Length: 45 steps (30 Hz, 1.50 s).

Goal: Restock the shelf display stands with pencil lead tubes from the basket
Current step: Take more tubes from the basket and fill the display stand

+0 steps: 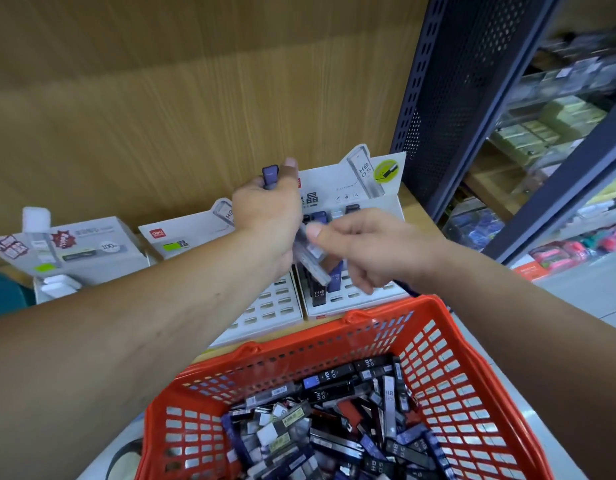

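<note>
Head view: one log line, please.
left hand: grips purple-capped tube | right hand: pinches grey tube | right stand: front slots empty | basket: loose tubes

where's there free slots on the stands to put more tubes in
Most open slots are on the middle stand, its front rows bare beside the right stand. The right stand has free slots along its front, right of the standing tubes. The basket is piled full.
</note>
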Each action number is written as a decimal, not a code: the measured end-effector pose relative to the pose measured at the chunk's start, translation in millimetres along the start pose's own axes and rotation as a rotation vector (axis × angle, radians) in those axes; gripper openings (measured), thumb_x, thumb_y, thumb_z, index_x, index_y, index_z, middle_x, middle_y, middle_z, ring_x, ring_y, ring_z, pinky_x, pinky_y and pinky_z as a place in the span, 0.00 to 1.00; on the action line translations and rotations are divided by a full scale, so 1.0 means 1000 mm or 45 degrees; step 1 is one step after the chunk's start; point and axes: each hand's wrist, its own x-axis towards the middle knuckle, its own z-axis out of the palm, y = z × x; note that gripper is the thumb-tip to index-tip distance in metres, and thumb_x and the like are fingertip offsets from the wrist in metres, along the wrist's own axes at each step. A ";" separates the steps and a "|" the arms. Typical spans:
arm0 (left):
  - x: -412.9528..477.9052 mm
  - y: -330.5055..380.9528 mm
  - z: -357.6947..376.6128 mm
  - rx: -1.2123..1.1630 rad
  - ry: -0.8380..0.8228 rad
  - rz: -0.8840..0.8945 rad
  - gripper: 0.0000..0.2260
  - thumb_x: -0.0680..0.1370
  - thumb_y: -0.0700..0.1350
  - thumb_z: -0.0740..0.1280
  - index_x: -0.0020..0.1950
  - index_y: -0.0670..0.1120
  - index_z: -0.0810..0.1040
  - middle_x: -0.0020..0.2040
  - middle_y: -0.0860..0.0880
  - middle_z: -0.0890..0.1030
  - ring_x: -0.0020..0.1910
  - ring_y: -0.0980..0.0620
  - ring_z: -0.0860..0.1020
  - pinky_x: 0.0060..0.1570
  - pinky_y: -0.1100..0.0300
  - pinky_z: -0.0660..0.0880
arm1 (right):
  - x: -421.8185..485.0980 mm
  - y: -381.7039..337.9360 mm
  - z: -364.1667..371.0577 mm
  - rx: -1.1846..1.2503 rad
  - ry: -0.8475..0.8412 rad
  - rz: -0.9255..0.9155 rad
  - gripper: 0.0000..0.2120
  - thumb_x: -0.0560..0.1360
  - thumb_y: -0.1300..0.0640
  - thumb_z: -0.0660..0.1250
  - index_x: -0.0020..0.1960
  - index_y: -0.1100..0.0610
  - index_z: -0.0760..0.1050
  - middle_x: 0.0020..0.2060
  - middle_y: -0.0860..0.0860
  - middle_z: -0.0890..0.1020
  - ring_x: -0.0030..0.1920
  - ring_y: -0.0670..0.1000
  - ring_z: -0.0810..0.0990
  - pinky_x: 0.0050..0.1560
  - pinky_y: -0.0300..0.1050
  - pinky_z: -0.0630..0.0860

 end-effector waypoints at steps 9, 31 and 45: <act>-0.005 0.002 0.004 -0.120 0.009 -0.136 0.12 0.82 0.54 0.70 0.43 0.49 0.75 0.28 0.54 0.77 0.26 0.57 0.74 0.34 0.63 0.74 | 0.002 0.001 0.005 -0.183 0.022 -0.028 0.23 0.87 0.48 0.57 0.45 0.64 0.77 0.22 0.44 0.78 0.20 0.41 0.66 0.25 0.37 0.65; 0.016 0.005 -0.034 0.305 -0.793 -0.353 0.11 0.81 0.52 0.70 0.50 0.45 0.77 0.33 0.48 0.73 0.25 0.56 0.62 0.19 0.66 0.56 | -0.002 0.040 -0.025 0.217 0.091 0.075 0.21 0.86 0.44 0.59 0.52 0.60 0.81 0.32 0.50 0.63 0.29 0.48 0.57 0.28 0.42 0.56; 0.015 0.000 -0.038 0.480 -0.759 -0.252 0.11 0.78 0.34 0.70 0.60 0.43 0.80 0.46 0.42 0.86 0.25 0.55 0.64 0.20 0.66 0.55 | -0.015 0.078 -0.054 0.647 0.453 0.261 0.12 0.84 0.54 0.65 0.61 0.62 0.77 0.32 0.51 0.67 0.28 0.48 0.59 0.27 0.42 0.54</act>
